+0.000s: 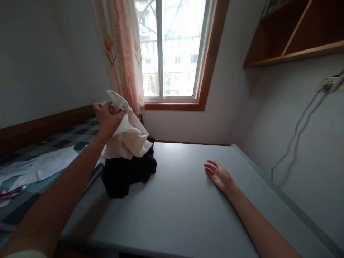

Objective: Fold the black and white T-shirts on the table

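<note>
My left hand grips a crumpled piece of cream-white cloth and holds it up at the left side of the table. What kind of item the cloth is, I cannot make out. Just below it lies a dark heap of black cloth, partly covered from view by the white one. Over the right half of the pale table, my right hand rests palm partly up, its fingers apart and nothing in them.
On the left is a bed with a checked cover and scattered white papers. Behind the table are a window and a flowered curtain. A wooden shelf and a hanging cable are on the right wall.
</note>
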Action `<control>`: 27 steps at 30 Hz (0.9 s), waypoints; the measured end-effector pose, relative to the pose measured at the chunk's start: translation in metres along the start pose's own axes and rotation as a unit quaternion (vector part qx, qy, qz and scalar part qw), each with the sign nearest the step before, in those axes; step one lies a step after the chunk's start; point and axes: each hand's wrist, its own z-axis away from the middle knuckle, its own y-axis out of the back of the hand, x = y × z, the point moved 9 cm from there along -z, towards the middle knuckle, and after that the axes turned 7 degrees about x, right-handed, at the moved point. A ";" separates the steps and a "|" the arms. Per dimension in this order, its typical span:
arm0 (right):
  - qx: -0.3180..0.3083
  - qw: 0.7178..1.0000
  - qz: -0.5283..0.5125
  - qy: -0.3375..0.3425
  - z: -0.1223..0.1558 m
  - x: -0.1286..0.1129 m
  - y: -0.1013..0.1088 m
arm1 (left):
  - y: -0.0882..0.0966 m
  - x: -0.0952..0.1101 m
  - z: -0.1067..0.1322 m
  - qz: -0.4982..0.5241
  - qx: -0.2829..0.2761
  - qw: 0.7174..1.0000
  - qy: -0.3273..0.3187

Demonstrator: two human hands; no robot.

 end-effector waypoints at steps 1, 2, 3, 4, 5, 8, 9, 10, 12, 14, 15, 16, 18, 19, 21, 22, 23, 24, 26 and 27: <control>0.003 1.000 -0.016 -0.011 0.000 0.002 0.000 | 0.002 0.005 0.010 -0.138 0.031 0.986 -0.092; 0.004 0.999 -0.032 -0.024 0.001 0.002 -0.001 | -0.010 0.001 0.025 -0.253 0.007 0.955 -0.151; 0.004 0.998 -0.046 -0.037 0.002 0.003 -0.003 | -0.031 -0.015 0.040 -0.330 -0.069 0.926 -0.172; 0.005 0.997 -0.058 -0.048 0.004 0.003 -0.005 | -0.049 -0.037 0.055 -0.379 -0.150 0.900 -0.155; 0.004 0.996 -0.067 -0.056 0.005 0.003 -0.007 | -0.066 -0.062 0.071 -0.412 -0.234 0.873 -0.117; -0.008 0.995 -0.078 -0.069 0.008 0.004 -0.010 | -0.089 -0.099 0.095 -0.482 -0.305 0.817 -0.082; -0.011 0.995 -0.077 -0.070 0.008 0.004 -0.009 | -0.094 -0.102 0.097 -0.500 -0.307 0.805 -0.084; -0.012 0.995 -0.074 -0.070 0.008 0.004 -0.008 | -0.097 -0.103 0.097 -0.514 -0.310 0.795 -0.086; -0.005 0.996 -0.067 -0.063 0.008 0.002 -0.001 | -0.101 -0.100 0.095 -0.530 -0.322 0.780 -0.079; 0.009 0.997 -0.061 -0.054 0.007 -0.002 0.006 | -0.100 -0.092 0.093 -0.540 -0.325 0.774 -0.062; 0.017 0.997 -0.060 -0.050 0.006 -0.005 0.010 | -0.098 -0.085 0.092 -0.544 -0.314 0.776 -0.059; 0.024 0.997 -0.059 -0.046 0.005 -0.006 0.013 | -0.097 -0.074 0.092 -0.547 -0.290 0.782 -0.071; 0.037 0.997 -0.056 -0.038 0.002 -0.009 0.019 | -0.101 -0.039 0.100 -0.531 -0.221 0.804 -0.147; 0.044 0.997 -0.051 -0.031 0.000 -0.010 0.021 | -0.107 -0.019 0.110 -0.506 -0.189 0.816 -0.206; 0.063 0.998 -0.025 -0.002 -0.005 -0.012 0.028 | -0.127 0.011 0.144 -0.427 -0.188 0.834 -0.295; 0.078 0.997 -0.001 0.023 -0.008 -0.014 0.033 | -0.140 0.017 0.164 -0.387 -0.216 0.841 -0.312; 0.096 0.993 0.031 0.056 -0.011 -0.018 0.038 | -0.155 0.018 0.186 -0.350 -0.254 0.844 -0.316; 0.116 0.986 0.071 0.096 -0.013 -0.022 0.044 | -0.169 0.015 0.207 -0.320 -0.292 0.846 -0.313; 0.153 0.955 0.173 0.186 -0.014 -0.034 0.053 | -0.195 0.000 0.245 -0.280 -0.351 0.843 -0.297; 0.168 0.930 0.231 0.233 -0.013 -0.039 0.056 | -0.205 -0.010 0.260 -0.270 -0.372 0.841 -0.285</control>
